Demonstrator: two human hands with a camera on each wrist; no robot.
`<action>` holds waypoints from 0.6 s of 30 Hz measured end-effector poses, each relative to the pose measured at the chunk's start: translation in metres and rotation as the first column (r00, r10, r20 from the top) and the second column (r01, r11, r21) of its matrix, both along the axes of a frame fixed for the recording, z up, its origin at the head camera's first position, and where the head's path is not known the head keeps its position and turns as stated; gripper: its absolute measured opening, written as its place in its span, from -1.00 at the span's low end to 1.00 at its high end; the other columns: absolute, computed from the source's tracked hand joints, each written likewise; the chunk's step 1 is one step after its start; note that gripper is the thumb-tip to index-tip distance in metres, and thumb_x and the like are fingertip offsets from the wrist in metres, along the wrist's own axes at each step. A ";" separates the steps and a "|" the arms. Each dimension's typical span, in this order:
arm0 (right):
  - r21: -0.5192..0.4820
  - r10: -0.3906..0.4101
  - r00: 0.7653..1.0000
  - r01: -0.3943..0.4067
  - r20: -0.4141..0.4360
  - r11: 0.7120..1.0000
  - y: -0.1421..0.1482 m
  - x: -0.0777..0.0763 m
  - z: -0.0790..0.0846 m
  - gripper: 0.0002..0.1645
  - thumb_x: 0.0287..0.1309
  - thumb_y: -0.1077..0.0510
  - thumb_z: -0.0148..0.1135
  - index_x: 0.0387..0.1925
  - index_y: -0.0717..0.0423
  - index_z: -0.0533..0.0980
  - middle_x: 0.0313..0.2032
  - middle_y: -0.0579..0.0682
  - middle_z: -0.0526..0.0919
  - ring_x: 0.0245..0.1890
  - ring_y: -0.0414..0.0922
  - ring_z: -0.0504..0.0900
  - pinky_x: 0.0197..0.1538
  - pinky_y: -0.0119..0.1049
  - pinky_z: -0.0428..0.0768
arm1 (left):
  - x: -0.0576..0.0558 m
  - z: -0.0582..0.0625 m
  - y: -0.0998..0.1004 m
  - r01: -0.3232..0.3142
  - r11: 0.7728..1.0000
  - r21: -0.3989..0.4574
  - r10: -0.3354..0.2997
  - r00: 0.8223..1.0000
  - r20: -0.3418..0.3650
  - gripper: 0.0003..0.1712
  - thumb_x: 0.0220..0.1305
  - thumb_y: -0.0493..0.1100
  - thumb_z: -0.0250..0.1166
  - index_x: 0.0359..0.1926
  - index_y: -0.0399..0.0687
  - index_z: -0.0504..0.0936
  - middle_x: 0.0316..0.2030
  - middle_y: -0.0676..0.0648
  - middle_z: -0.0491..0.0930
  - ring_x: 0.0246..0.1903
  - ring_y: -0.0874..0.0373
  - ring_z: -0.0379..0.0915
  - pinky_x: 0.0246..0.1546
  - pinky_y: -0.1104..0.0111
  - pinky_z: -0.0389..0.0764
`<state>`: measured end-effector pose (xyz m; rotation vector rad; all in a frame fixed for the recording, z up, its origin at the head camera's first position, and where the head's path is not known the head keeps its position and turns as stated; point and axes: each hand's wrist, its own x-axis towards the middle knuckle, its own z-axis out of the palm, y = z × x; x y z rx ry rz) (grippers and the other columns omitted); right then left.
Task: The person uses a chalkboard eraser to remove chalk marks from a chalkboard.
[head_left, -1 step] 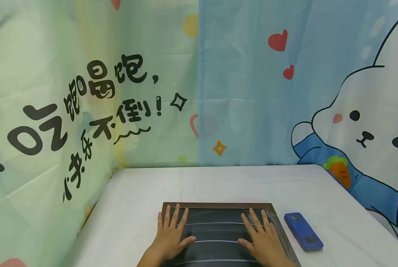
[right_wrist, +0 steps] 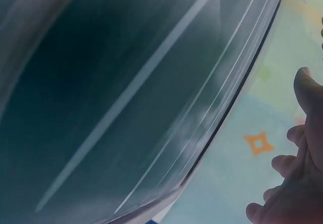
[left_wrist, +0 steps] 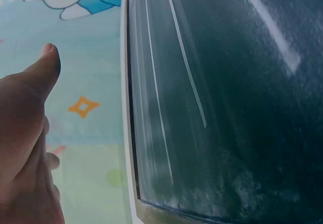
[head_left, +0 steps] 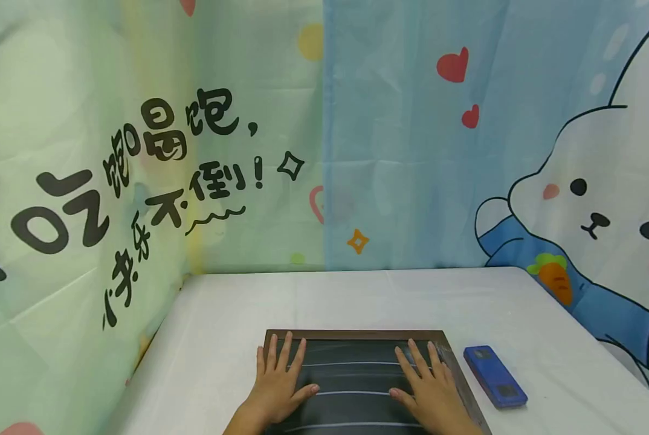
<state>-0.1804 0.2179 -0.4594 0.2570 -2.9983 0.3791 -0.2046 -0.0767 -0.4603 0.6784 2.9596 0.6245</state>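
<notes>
Fingers (head_left: 284, 351) spread wide, holding nothing; left hand (head_left: 275, 389), right hand (head_left: 434, 393) above brown-framed, white-lined dark board (head_left: 351, 380); blue rectangular block (head_left: 495, 376) alongside, perhaps for easy reach.

Over the blackboard's (head_left: 351, 409) left side, the left hand (head_left: 278, 386) is spread, and over its right side, the right hand (head_left: 434, 389). To the right of it lies a blue object (head_left: 495, 376)

Head view, ten o'clock: black Chinese lettering (head_left: 165, 198) printed on pale green curtain (head_left: 167, 260). Upper line reads 吃饱喝饱, comma after. Lower line ends 不倒 plus exclamation mark; its opening characters, toward eight o'clock, warped by folds, not surely legible.
</notes>
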 end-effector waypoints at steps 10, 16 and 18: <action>0.004 -0.094 0.996 0.094 -0.001 0.996 0.058 -0.002 0.012 -0.05 0.18 -0.27 0.12 0.37 0.24 0.12 0.38 0.44 0.00 0.31 0.58 -0.09 0.19 0.53 0.01 | 0.001 -0.004 -0.025 -0.073 0.993 0.089 0.066 0.994 0.087 -0.04 0.30 0.24 0.09 0.46 -0.22 -0.05 0.45 -0.43 -0.24 0.40 -0.50 -0.49 0.27 -0.37 -0.43; 0.001 -0.228 0.965 0.230 0.132 0.973 0.112 -0.009 0.014 0.05 0.25 -0.32 -0.02 0.38 0.39 -0.08 0.32 0.62 -0.21 0.25 0.67 -0.21 0.15 0.59 -0.06 | 0.003 -0.012 -0.049 -0.157 0.973 0.167 0.121 0.971 0.208 -0.05 0.31 0.19 0.11 0.46 -0.25 -0.07 0.44 -0.45 -0.24 0.38 -0.52 -0.51 0.23 -0.39 -0.47; -0.002 -0.252 0.951 0.256 0.180 0.967 0.126 -0.011 0.012 0.09 0.25 -0.34 -0.06 0.37 0.43 -0.14 0.29 0.66 -0.25 0.23 0.68 -0.24 0.14 0.59 -0.06 | 0.004 -0.015 -0.057 -0.174 0.968 0.180 0.128 0.962 0.240 -0.06 0.32 0.19 0.10 0.46 -0.25 -0.07 0.44 -0.46 -0.24 0.38 -0.53 -0.52 0.22 -0.41 -0.48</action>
